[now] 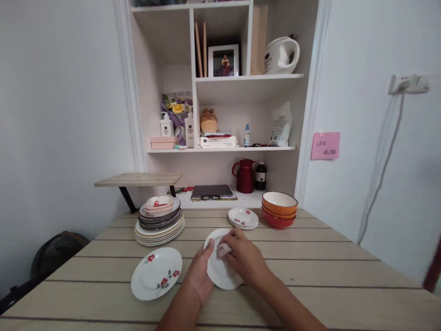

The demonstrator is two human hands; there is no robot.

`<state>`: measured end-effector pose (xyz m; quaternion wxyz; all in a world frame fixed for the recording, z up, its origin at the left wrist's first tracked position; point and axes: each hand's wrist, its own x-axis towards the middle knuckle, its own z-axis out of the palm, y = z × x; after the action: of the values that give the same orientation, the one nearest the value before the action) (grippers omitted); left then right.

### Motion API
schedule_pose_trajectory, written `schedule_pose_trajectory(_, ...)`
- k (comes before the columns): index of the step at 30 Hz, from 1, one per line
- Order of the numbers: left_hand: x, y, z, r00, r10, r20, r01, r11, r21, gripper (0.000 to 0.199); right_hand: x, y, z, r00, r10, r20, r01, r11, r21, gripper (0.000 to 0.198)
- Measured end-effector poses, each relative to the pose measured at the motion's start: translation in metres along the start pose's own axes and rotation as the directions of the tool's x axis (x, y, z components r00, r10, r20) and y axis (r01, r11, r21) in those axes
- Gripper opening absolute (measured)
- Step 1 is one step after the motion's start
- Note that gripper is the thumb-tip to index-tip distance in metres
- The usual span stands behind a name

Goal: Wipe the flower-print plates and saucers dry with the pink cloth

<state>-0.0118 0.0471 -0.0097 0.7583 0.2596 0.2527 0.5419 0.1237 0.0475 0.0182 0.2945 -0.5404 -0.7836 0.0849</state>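
**White plate (220, 275) gripped at its rim, pale cloth (224, 249) pressed to its face**

At the far left, a wood-grained ledge (136, 179) on black legs stands over the back of the table (339, 303), whose pale boards run crosswise, split by dark grooves. Just in front of it rises a plate stack (160, 226): glossy white rounds with yellowish rims at the bottom, dark-edged ones above, and a small, pink-edged dish (159, 205) with softly angled sides on top. Nearer the person lies a flowered plate (156, 274), smooth and round, with red blossoms and grey leaves on its glaze.

In the middle, the white plate is a plain, shiny disc in front of the person, held between the hands; whether its lower edge touches the boards I cannot tell. The left hand (200, 272) clasps its left rim, thumb laid on the upper face, the other fingers mostly hidden underneath. The right hand (245, 256) is curled inward, fingertips bunched around the soft, crumpled cloth, which sits against the plate's upper half.

Beyond the right hand, a low pile of small flowered plates (243, 218) rests on the table. Just right of it stand nested bowls (279, 210), deep and glossy, orange above and red below, the top one cream inside.
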Motion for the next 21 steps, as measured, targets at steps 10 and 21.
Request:
schedule_pose_trajectory(10, 0.000, 0.010, -0.004, 0.997, -0.036, -0.074, 0.033, 0.999, -0.042, 0.055, -0.013, -0.013, 0.007, 0.980, -0.100, 0.174, 0.103, 0.995, -0.007, 0.024)
schedule_pose_trajectory(21, 0.002, -0.001, 0.000, 0.996, -0.084, 0.026, 0.085, 0.994, -0.068, 0.048, -0.006, -0.018, 0.007, 1.000, -0.023, -0.006, 0.024, 0.997, 0.070, 0.028)
